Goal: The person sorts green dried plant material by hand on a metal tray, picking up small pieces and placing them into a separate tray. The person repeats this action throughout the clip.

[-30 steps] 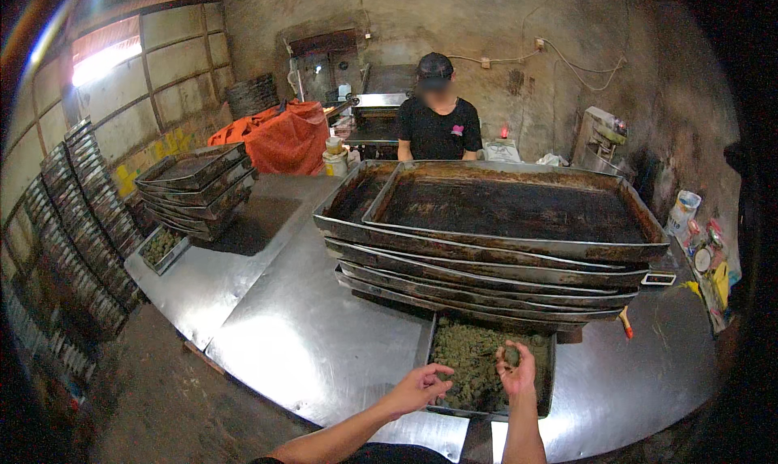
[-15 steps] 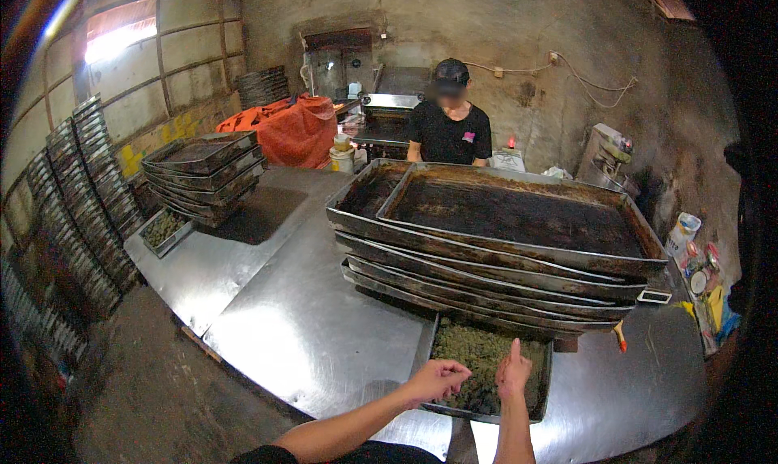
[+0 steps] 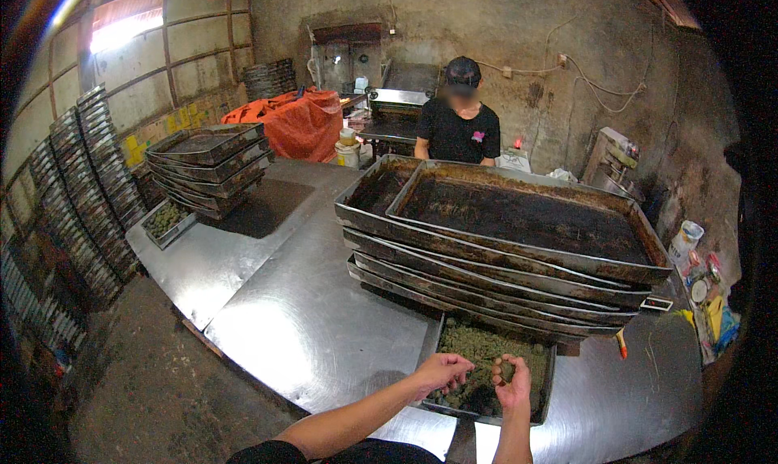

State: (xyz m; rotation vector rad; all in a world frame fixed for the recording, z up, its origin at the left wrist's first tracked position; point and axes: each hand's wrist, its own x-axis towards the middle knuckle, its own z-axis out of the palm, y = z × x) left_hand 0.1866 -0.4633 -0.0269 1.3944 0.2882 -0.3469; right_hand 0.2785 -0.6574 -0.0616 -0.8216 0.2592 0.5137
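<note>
A metal tray [image 3: 549,393] at the table's front holds a crumbly green-brown mass [image 3: 472,344], partly hidden under a stack of pans. Over the tray's right side, my right hand [image 3: 514,384] curls its fingers around a small roundish lump [image 3: 507,371] that looks like the same mass. My left hand [image 3: 444,373] hovers at the tray's left edge, fingers bent and tips pressed together. Whatever lies between those fingertips is too small to name.
Large, dark-stained baking pans [image 3: 519,213] are stacked just beyond my hands on the metal table [image 3: 324,302]. More pans [image 3: 212,160] stand at the left, beside a smaller tray of green lumps [image 3: 164,219]. A person [image 3: 459,128] stands behind the table. A brush [image 3: 621,342] lies right.
My right hand has gone from an upright, extended finger to fingers curled around the lump, now visible. My left hand stays close to its place. The view has shifted slightly.
</note>
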